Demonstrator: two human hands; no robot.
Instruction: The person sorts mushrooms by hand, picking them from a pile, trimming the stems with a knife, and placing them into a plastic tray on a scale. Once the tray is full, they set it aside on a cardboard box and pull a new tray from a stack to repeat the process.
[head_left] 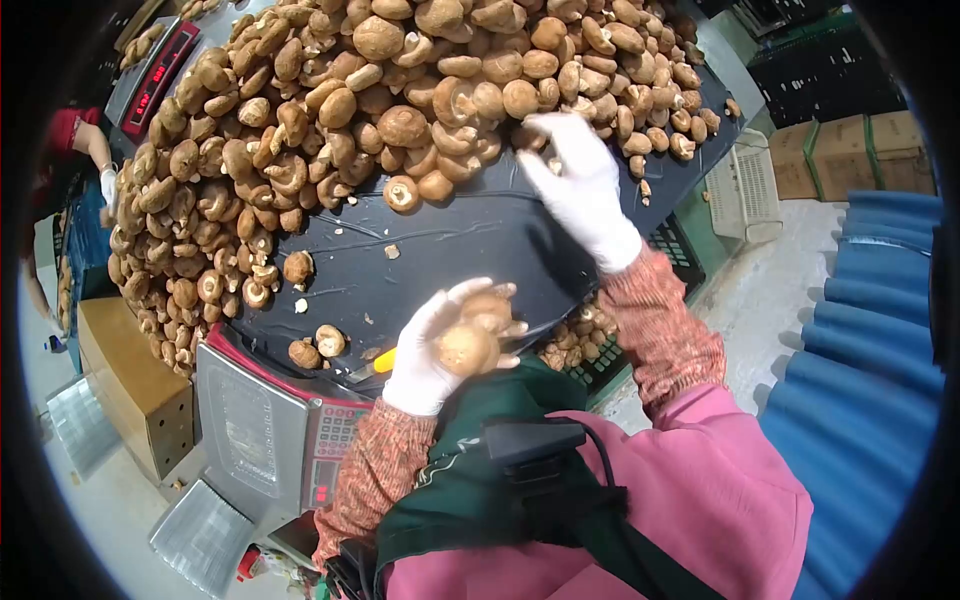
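My left hand (432, 345), in a white glove, is closed around a few brown mushrooms (472, 338) close to my chest. A yellow-handled tool (383, 361) pokes out just below that hand; whether the hand holds it I cannot tell. My right hand (580, 185), also gloved, stretches forward with spread fingers to the near edge of a big heap of mushrooms (330, 110) and touches the mushrooms there. The heap lies on a dark table sheet (470, 250). A few loose mushrooms (318, 345) sit near the sheet's front edge.
A weighing scale (265, 435) with a red keypad stands at the front left, a second scale (150, 80) at the far left. A black crate (600, 350) with mushrooms sits under my right forearm. Another person's gloved hand (108, 185) is at the left. Cardboard boxes (850, 150) and a white basket (745, 190) stand on the right.
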